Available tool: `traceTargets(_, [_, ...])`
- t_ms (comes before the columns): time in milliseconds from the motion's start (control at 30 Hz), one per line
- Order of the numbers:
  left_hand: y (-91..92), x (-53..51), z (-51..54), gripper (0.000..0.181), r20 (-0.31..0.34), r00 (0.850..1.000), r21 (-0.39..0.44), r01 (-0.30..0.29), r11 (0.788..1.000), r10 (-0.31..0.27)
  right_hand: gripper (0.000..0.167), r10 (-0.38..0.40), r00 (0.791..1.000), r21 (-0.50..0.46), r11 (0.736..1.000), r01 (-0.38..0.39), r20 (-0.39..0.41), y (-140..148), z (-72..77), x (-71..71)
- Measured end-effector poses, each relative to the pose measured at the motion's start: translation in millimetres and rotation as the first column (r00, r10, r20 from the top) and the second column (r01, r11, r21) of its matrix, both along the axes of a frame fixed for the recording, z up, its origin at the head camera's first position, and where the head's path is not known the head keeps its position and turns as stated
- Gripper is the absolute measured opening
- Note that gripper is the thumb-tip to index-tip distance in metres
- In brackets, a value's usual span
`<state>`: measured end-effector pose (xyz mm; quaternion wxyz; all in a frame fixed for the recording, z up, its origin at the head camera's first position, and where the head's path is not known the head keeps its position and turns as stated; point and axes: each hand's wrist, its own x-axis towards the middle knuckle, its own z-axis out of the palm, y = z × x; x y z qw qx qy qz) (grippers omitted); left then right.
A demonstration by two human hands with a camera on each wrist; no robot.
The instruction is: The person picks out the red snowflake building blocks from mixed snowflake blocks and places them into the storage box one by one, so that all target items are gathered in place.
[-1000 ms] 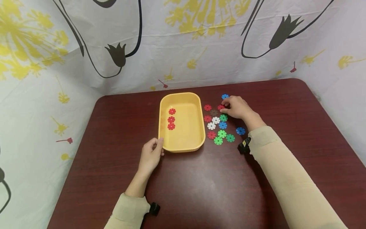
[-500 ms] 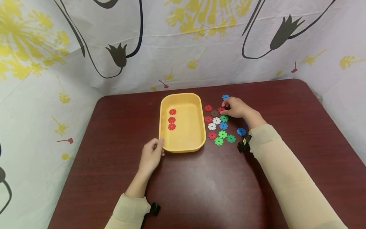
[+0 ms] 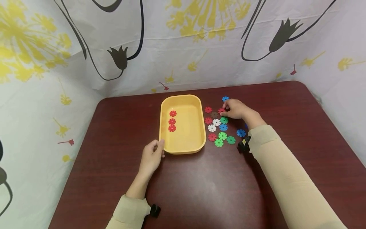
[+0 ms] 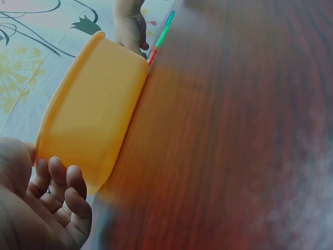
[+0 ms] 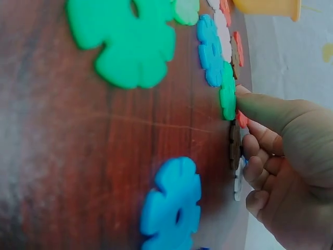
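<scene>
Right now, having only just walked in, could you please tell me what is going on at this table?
A person's left hand holds the near left corner of a yellow tray, with three red discs lined up inside toward its left wall. Their right hand is just beyond the tray's right side, where its thumb and fingers appear to pinch another red disc. Other notched discs, in red, white, green, blue and brown, lie on the dark table around there.

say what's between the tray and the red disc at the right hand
Beside the yellow tray, another red disc, then, slightly lower in frame, a brown disc; the head view shows both.
</scene>
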<state>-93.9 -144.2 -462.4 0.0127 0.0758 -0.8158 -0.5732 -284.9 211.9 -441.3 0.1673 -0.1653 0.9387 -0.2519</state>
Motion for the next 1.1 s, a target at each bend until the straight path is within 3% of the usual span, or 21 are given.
traceTargets(167, [0.2, 0.5, -0.5, 0.041, -0.001, 1.000, 0.000, 0.005, 1.000, -0.005, 0.026, -0.005, 1.000, 0.001, 1.000, 0.005, -0.012, 1, -0.5, -0.8])
traceTargets(500, [-0.9, 0.2, -0.1, 0.040, -0.021, 1.000, -0.003, 0.011, 1.000, -0.011, 0.031, -0.039, 0.996, -0.100, 0.995, 0.030, -0.086, 4, -8.2, 0.4])
traceTargets(667, [-0.9, 0.3, -0.1, 0.040, -0.015, 1.000, -0.002, 0.009, 1.000, -0.010, 0.041, -0.013, 0.996, -0.090, 0.996, 0.005, -0.090, 5, -9.7, -1.2])
traceTargets(833, [-1.1, 0.4, -0.7, 0.040, -0.017, 1.000, 0.002, 0.009, 1.000, -0.009, 0.035, 0.014, 0.992, -0.072, 0.997, -0.024, -0.129, 7, -12.6, -1.7])
traceTargets(1100, [-1.1, -0.1, -1.2, 0.042, -0.014, 1.000, 0.013, 0.009, 1.000, -0.009, 0.036, -0.031, 0.987, -0.108, 0.994, 0.014, -0.158, 7, -18.0, 0.6])
